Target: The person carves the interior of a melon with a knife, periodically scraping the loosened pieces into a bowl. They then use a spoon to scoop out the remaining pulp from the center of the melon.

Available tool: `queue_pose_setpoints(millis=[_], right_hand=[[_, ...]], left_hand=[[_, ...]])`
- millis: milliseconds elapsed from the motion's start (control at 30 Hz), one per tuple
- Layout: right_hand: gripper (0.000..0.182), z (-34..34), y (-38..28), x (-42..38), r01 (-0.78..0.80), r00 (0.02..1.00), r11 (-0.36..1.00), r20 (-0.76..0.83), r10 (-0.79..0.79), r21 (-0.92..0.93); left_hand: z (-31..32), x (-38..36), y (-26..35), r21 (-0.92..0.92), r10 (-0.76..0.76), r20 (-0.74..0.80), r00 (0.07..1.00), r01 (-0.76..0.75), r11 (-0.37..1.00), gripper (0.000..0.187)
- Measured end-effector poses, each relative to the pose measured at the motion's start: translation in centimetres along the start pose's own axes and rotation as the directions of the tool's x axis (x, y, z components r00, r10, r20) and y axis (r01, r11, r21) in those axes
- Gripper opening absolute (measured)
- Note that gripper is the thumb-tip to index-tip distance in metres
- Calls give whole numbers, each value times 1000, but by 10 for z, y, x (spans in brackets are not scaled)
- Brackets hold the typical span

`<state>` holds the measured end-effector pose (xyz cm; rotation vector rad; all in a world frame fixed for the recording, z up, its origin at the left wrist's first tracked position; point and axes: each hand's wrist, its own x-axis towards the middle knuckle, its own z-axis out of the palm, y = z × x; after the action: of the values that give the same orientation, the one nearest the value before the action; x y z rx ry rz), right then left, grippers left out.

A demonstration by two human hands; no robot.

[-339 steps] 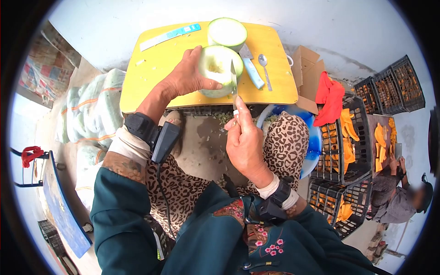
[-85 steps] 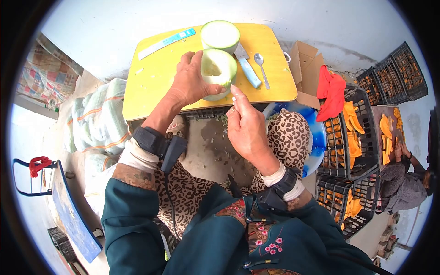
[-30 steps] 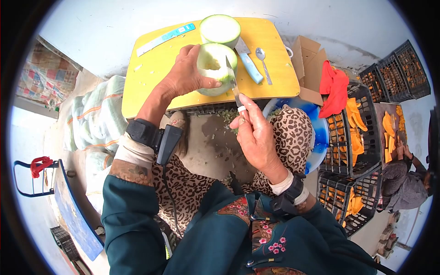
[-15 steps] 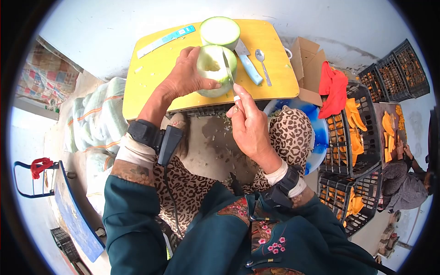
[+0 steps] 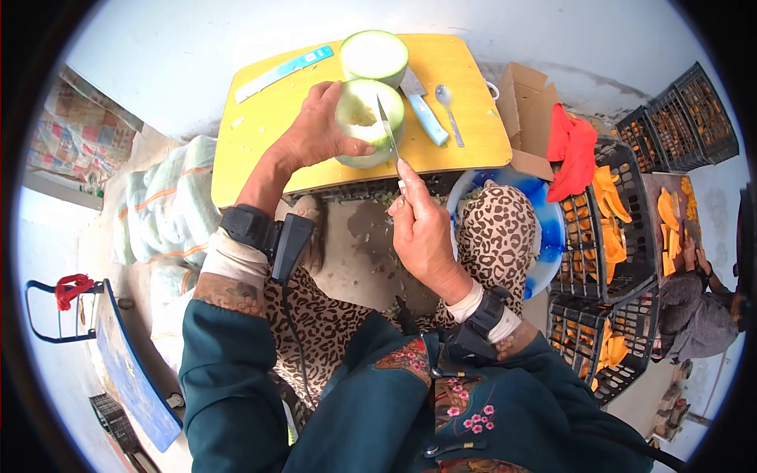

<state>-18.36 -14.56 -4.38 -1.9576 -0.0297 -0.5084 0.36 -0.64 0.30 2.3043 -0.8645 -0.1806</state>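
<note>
My left hand (image 5: 319, 130) grips the left side of a cut, pale green gourd piece (image 5: 380, 154), thumb across its front and fingers behind. A ragged hollow shows in the middle of its cut top. In my right hand (image 5: 423, 232) is a small knife (image 5: 386, 126), its narrow blade lying over the right part of the cut top and near rim. Just behind stands another gourd piece (image 5: 374, 54), its flat white face up. A blue-handled cleaver (image 5: 428, 120) lies right of the near piece, with its blade partly hidden, and a metal spoon (image 5: 450, 114) lies beyond it.
The yellow table (image 5: 260, 150) carries a blue-and-white packet (image 5: 284, 73) and scraps. To the right are a blue basin (image 5: 552, 244), a cardboard box (image 5: 520, 102), a red cloth (image 5: 569, 150) and black crates (image 5: 639, 229) of orange strips. Another person (image 5: 694, 307) works at far right; sacks (image 5: 169, 205) lie left.
The knife has drawn back slightly toward me and its tip now lies a little further left on the gourd. My right hand has dropped slightly; my left hand keeps its grip.
</note>
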Motion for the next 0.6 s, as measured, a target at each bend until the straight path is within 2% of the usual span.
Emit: queue_pose_setpoints(millis=[133,300,433,500,600], right_hand=[[51,1,3,-7,-2,1000,999,1,2,38],[48,-3,9,-22,-16,1000,997,16,15,80],[46,-11,17,-27,-146,988,974,84,133,173],[46,-13,20,-26,-189,979,953,116,166,236],[46,-23,16,-23,-327,941,849,223,254,415]], left_hand=[[1,0,-1,9,31,-14,999,-31,999,112],[0,0,0,-7,-4,5,1000,4,1000,115],[2,2,-3,20,10,1,1000,-10,1000,116],[4,1,-6,25,32,-25,999,-32,999,110],[4,1,-8,48,47,-26,999,-45,998,108]])
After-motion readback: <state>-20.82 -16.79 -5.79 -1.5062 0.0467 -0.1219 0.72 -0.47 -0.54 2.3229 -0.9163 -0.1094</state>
